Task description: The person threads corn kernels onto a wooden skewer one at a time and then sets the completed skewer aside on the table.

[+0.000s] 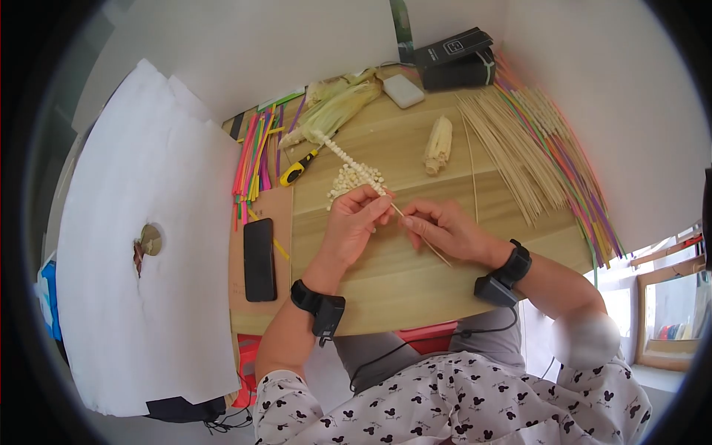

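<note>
A thin bamboo skewer (438, 254) slants across the middle of the table, its upper-left stretch threaded with a row of pale corn kernels (343, 154). My left hand (352, 226) is closed round the skewer just below the row. Thumb and fingers of my right hand (449, 231) pinch the bare part of the skewer, whose lower end sticks out past them; whether a kernel is between those fingers is hidden. Beyond my left hand lies a heap of loose kernels (345, 179). A yellow-and-black utility knife (299, 168) rests left of the heap.
Corn husks (334, 111) lie at the back, near a white box (403, 91) and a black box (460, 63). A corn cob (438, 146) and many bamboo skewers (515, 156) are at right. Coloured strips (256, 156) and a phone (259, 259) are at left, beside a white panel (148, 319).
</note>
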Demonstrator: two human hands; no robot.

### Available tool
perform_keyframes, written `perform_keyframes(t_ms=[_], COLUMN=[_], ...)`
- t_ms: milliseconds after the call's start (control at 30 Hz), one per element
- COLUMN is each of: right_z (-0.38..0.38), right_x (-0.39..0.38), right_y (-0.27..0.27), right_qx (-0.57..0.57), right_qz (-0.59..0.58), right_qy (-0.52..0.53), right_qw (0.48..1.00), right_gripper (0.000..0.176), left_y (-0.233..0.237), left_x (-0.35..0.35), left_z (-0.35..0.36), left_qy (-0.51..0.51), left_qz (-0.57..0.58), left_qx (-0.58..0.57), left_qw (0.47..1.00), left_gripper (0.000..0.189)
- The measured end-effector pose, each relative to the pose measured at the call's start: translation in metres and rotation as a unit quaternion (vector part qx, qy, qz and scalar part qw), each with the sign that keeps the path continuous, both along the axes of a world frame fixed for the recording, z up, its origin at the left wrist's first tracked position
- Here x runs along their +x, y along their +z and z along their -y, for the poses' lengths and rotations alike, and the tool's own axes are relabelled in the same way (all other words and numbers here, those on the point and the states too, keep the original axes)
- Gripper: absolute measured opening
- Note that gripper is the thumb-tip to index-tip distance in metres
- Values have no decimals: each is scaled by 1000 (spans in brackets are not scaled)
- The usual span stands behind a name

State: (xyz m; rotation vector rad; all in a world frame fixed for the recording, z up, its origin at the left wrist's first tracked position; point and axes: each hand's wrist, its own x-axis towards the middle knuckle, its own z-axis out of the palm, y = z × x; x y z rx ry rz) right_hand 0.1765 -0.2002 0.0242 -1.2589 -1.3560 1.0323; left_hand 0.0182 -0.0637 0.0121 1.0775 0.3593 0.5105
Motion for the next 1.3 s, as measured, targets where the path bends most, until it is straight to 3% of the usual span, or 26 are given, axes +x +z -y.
perform_keyframes(t_ms=[800,1300], right_z=[-2,3], right_x=[1,0], right_y=[-5,8], right_qx=[47,-1], right_qz=[-49,-76], right_qy=[-3,11], right_qw=[998,997], right_gripper=[22,20], left_y=[4,3], left_x=[2,2], left_z=[11,13], left_qy=[-18,-34], left_qz=[34,63], left_qx=[-84,-89], left_qw=[996,993], left_gripper=[16,16])
